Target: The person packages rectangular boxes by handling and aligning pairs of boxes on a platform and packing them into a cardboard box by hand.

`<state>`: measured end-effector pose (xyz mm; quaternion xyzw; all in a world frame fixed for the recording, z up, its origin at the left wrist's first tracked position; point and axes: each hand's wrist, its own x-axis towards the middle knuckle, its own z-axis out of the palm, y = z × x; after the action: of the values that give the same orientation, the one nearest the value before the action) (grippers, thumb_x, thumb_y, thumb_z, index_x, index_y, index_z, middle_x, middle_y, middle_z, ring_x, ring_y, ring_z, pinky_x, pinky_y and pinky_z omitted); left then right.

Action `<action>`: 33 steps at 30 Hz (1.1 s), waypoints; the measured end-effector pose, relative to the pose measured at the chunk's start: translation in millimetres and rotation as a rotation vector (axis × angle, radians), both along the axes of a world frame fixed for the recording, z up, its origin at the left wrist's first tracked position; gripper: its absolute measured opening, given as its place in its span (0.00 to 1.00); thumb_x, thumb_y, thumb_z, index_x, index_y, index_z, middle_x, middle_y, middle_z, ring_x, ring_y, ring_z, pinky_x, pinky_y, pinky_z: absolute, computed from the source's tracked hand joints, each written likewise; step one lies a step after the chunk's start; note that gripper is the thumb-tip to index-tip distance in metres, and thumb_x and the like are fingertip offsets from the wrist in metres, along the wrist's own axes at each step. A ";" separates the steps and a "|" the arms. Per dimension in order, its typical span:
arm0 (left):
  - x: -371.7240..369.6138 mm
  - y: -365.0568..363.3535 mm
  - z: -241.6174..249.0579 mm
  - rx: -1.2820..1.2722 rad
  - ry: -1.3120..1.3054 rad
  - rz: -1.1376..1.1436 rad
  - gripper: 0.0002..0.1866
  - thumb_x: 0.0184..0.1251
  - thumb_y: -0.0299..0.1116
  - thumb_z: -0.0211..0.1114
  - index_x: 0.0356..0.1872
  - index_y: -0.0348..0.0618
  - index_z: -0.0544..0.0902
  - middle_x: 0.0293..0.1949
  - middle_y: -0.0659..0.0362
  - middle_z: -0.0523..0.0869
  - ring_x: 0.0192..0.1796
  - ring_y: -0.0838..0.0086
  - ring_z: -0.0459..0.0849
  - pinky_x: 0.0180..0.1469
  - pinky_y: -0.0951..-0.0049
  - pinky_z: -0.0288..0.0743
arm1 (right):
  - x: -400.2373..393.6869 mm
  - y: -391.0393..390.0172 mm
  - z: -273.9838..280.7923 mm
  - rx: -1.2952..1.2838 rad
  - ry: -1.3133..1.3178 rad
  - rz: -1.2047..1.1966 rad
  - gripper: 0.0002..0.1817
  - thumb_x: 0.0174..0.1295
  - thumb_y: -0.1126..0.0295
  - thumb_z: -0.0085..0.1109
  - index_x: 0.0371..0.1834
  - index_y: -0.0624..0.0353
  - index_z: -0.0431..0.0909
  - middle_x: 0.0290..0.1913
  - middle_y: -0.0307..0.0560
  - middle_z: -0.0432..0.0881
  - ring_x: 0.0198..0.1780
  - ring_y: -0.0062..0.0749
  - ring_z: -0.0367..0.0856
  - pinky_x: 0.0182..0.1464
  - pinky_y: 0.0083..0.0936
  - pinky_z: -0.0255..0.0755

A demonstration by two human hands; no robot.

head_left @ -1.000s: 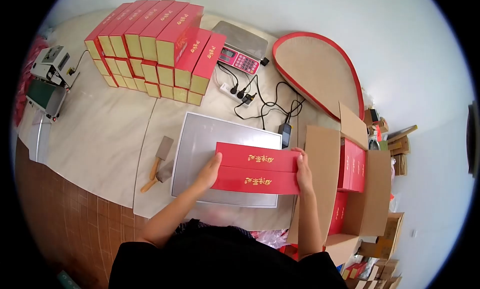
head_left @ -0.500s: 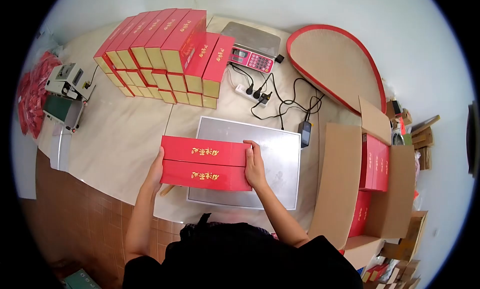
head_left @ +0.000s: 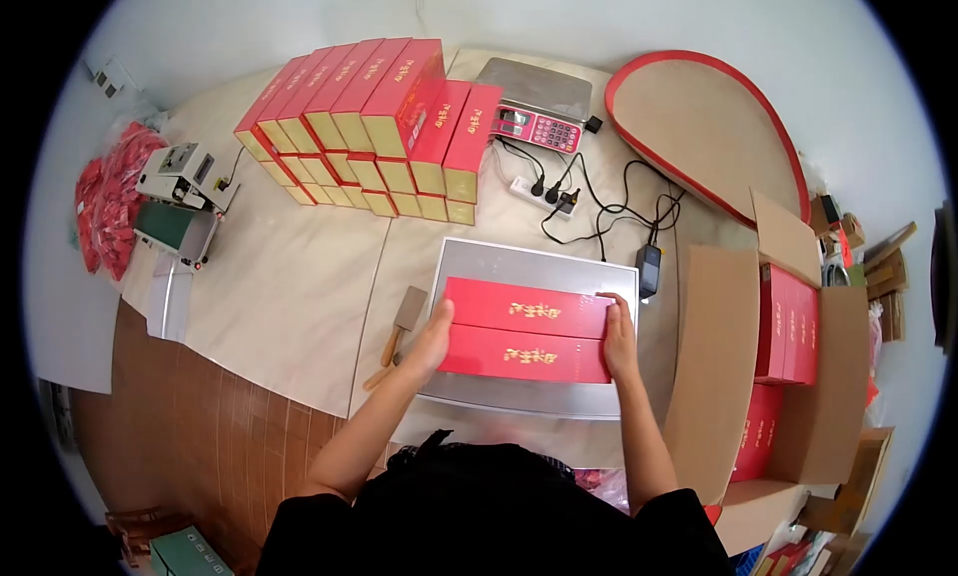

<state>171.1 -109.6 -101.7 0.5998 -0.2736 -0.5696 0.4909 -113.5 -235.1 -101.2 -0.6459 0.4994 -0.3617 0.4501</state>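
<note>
Two red gift boxes with gold lettering lie side by side between my hands, the far box and the near box. My left hand presses on their left ends. On the opposite ends, my right hand has its fingers bent around the far corner. Beneath the pair is a flat metal plate with a pale rim, which the boxes overlap in this view. Left of the plate is a wooden-handled tool with a flat rectangular head, and a second wooden handle shows by my left wrist.
Stacked red boxes stand at the back left, beside a pink-keyed scale. Black cables and a power strip lie behind the plate. At right is an open carton holding red boxes. A small machine sits far left.
Both hands have carried the two boxes rightward, more fully over the metal plate. The wooden-handled tool, mostly covered before, now shows on the left. The whole view has shifted slightly.
</note>
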 end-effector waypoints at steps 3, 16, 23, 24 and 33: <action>-36.9 -12.5 -21.2 -0.020 -0.068 -0.107 0.40 0.75 0.59 0.37 0.72 0.30 0.50 0.75 0.46 0.47 0.78 0.62 0.43 0.76 0.70 0.38 | -44.3 -2.0 0.8 -0.045 0.071 -0.072 0.19 0.76 0.58 0.34 0.56 0.58 0.71 0.48 0.51 0.78 0.50 0.35 0.76 0.56 0.29 0.67; 5.8 -25.0 -27.0 -0.049 -0.120 -0.215 0.41 0.74 0.61 0.35 0.70 0.30 0.58 0.72 0.45 0.58 0.76 0.62 0.53 0.75 0.70 0.44 | -18.4 3.8 -9.7 -0.068 0.253 -0.136 0.24 0.74 0.53 0.35 0.58 0.62 0.67 0.48 0.64 0.78 0.52 0.55 0.76 0.56 0.37 0.66; 6.7 -9.0 -10.5 -0.047 -0.086 0.048 0.35 0.76 0.56 0.39 0.68 0.34 0.65 0.69 0.50 0.66 0.72 0.66 0.61 0.72 0.71 0.51 | -6.1 0.8 -4.8 -0.045 0.278 -0.073 0.27 0.74 0.53 0.37 0.61 0.67 0.64 0.56 0.65 0.74 0.59 0.56 0.72 0.61 0.37 0.64; 5.5 -3.5 -6.3 -0.071 -0.189 0.182 0.33 0.76 0.54 0.40 0.67 0.34 0.65 0.68 0.50 0.69 0.71 0.67 0.63 0.72 0.71 0.52 | -5.7 -3.2 -3.4 -0.090 0.337 -0.086 0.27 0.73 0.54 0.38 0.62 0.68 0.63 0.59 0.64 0.73 0.61 0.56 0.71 0.63 0.37 0.62; -79.2 101.3 0.4 -0.138 0.455 0.265 0.26 0.78 0.46 0.42 0.66 0.36 0.64 0.60 0.51 0.75 0.63 0.66 0.72 0.67 0.64 0.62 | 81.4 -57.3 46.3 -0.297 0.459 0.434 0.24 0.73 0.54 0.38 0.53 0.64 0.74 0.48 0.61 0.81 0.50 0.53 0.77 0.56 0.38 0.68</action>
<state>91.9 -8.3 -101.3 0.4522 -0.1136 -0.6006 0.6496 -32.1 -292.4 -54.9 -0.8599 0.3805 -0.1715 0.2939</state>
